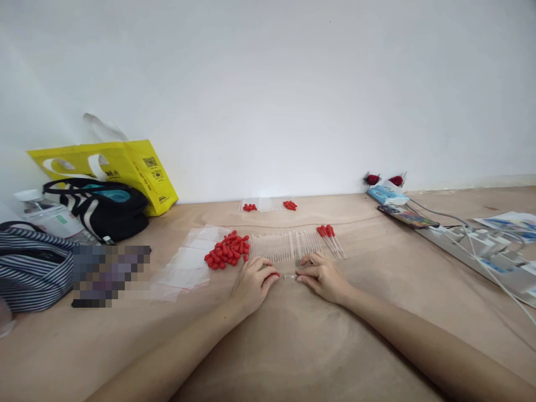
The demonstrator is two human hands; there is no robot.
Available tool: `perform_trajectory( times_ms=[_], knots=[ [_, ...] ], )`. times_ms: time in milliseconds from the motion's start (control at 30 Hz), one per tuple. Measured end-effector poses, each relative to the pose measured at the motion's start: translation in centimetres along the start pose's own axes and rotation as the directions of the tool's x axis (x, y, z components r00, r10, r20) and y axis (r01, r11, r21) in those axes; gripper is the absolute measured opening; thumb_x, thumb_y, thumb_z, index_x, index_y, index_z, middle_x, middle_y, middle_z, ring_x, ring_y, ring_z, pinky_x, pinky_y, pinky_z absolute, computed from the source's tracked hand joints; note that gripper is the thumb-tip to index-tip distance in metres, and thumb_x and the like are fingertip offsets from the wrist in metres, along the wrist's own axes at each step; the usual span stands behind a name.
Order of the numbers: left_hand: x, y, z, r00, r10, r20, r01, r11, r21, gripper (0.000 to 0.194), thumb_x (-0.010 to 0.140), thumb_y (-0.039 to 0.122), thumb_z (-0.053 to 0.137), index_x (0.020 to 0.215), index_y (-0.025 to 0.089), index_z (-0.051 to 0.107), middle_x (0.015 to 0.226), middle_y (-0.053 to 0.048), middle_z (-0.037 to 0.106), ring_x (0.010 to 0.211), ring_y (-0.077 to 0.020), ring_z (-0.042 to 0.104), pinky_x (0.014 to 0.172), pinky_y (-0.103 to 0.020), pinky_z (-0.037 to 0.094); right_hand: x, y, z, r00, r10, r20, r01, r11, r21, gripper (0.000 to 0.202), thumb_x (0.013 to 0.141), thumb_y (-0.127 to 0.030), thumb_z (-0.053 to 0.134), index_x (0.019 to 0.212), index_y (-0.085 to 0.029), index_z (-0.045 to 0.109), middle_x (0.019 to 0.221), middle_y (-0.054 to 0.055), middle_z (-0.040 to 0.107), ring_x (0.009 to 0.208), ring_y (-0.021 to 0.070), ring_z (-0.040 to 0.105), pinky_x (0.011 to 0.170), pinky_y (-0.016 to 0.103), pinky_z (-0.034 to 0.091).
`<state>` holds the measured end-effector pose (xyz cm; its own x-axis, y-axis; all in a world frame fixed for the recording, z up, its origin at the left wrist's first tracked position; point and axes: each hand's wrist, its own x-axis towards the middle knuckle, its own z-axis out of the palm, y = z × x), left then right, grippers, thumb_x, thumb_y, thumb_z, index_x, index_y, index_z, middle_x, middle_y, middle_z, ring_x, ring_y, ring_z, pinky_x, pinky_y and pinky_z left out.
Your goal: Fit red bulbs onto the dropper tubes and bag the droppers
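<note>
My left hand (254,282) pinches a small red rubber bulb (274,274) between thumb and fingers. Facing it, my right hand (324,278) holds a short clear glass tube (290,276), its free end pointing at the bulb with a small gap between them. Just beyond both hands lies a row of clear glass tubes (285,245) side by side. A heap of red bulbs (228,250) sits left of the row. At the row's right end rest several tubes with red bulbs on them (330,239).
Clear plastic bags (188,262) lie left of the heap; more bags with red bulbs (290,205) are by the wall. A yellow bag (146,173), black pouch (121,209), bottle (54,218) and striped pouch (36,268) stand left. At right are a phone (408,216) and power strip (473,251).
</note>
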<state>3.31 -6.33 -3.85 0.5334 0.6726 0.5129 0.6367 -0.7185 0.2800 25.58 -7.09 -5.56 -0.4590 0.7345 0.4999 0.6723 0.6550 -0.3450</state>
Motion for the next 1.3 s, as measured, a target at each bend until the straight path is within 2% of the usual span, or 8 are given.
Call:
perform_trajectory(
  times_ms=[133,200,467,700,867,1033,1133,1300],
  knots=[
    [-0.1,-0.1,0.0,0.999,0.033,0.019,-0.032,0.999,-0.024,0.015,0.086,0.016,0.044,0.085,0.02,0.057,0.099,-0.003,0.064,0.11,-0.0224,0.048,0.095,-0.044,0.033,0.1,-0.5,0.0,0.999,-0.033,-0.034,0.03,0.997,-0.077,0.016,0.083,-0.026,0.051,0.076,-0.02,0.064,0.087,0.006,0.061,0.082,0.0181,0.048,0.072,0.033,0.035],
    [-0.2,-0.3,0.1,0.999,0.032,0.026,-0.032,0.999,-0.017,0.015,0.087,0.015,0.041,0.087,0.02,0.055,0.101,-0.002,0.064,0.112,-0.022,0.048,0.098,-0.047,0.028,0.2,-0.8,-0.1,0.998,-0.011,-0.056,0.006,0.996,-0.083,0.015,0.084,-0.025,0.05,0.075,-0.019,0.061,0.083,0.004,0.062,0.08,0.0174,0.049,0.073,0.033,0.033],
    [-0.4,0.0,-0.1,1.0,0.011,-0.012,-0.01,1.0,0.029,0.014,0.089,0.022,0.041,0.09,0.019,0.054,0.088,-0.002,0.067,0.089,-0.0172,0.061,0.103,-0.051,0.017,0.6,-2.2,0.1,0.993,0.044,-0.108,-0.049,0.998,-0.043,0.011,0.083,-0.021,0.05,0.074,-0.019,0.056,0.07,-0.001,0.064,0.074,0.0145,0.051,0.082,0.036,0.024],
    [-0.4,0.1,0.0,0.998,0.032,-0.045,-0.031,0.999,0.024,0.013,0.087,0.021,0.043,0.089,0.019,0.056,0.088,-0.002,0.067,0.087,-0.0165,0.062,0.103,-0.048,0.021,0.6,-2.7,0.4,0.994,0.008,-0.111,-0.012,0.999,-0.044,0.012,0.083,-0.024,0.05,0.077,-0.02,0.059,0.067,-0.001,0.063,0.071,0.0146,0.049,0.081,0.036,0.023],
    [-0.3,-0.4,0.5,0.997,0.041,-0.069,-0.044,0.998,-0.037,0.018,0.087,0.021,0.043,0.094,0.018,0.059,0.091,-0.005,0.069,0.087,-0.0177,0.063,0.098,-0.048,0.029,0.5,-3.4,0.4,0.995,-0.003,-0.095,0.001,1.0,-0.021,0.015,0.084,-0.024,0.049,0.077,-0.02,0.062,0.064,0.0,0.062,0.068,0.0142,0.048,0.08,0.036,0.023],
    [-0.3,-0.2,0.6,0.999,-0.016,-0.045,0.011,0.993,-0.116,0.019,0.086,0.021,0.043,0.089,0.018,0.061,0.087,-0.004,0.069,0.085,-0.0186,0.063,0.094,-0.048,0.032,0.4,-4.0,0.3,0.997,0.025,-0.068,-0.022,0.999,0.038,0.016,0.084,-0.022,0.047,0.079,-0.02,0.063,0.065,0.0,0.062,0.067,0.0137,0.046,0.075,0.033,0.024],
    [-0.2,0.2,0.3,0.999,-0.034,0.0,0.034,0.989,-0.143,0.019,0.086,0.02,0.042,0.086,0.02,0.061,0.086,-0.003,0.069,0.083,-0.0175,0.063,0.094,-0.047,0.031,0.3,-3.7,0.2,0.998,-0.023,-0.053,0.026,0.999,0.045,0.017,0.084,-0.022,0.047,0.079,-0.019,0.063,0.064,0.001,0.061,0.068,0.0139,0.045,0.073,0.033,0.024],
    [-0.2,0.7,-0.3,0.998,0.003,0.069,0.009,0.986,-0.169,0.019,0.086,0.02,0.041,0.083,0.02,0.06,0.081,-0.001,0.069,0.079,-0.0159,0.063,0.095,-0.046,0.027,0.4,-3.0,-0.3,0.983,-0.179,-0.036,0.178,0.984,-0.014,0.018,0.084,-0.021,0.046,0.079,-0.017,0.063,0.059,0.001,0.057,0.068,0.0143,0.043,0.073,0.033,0.024]
  ],
)
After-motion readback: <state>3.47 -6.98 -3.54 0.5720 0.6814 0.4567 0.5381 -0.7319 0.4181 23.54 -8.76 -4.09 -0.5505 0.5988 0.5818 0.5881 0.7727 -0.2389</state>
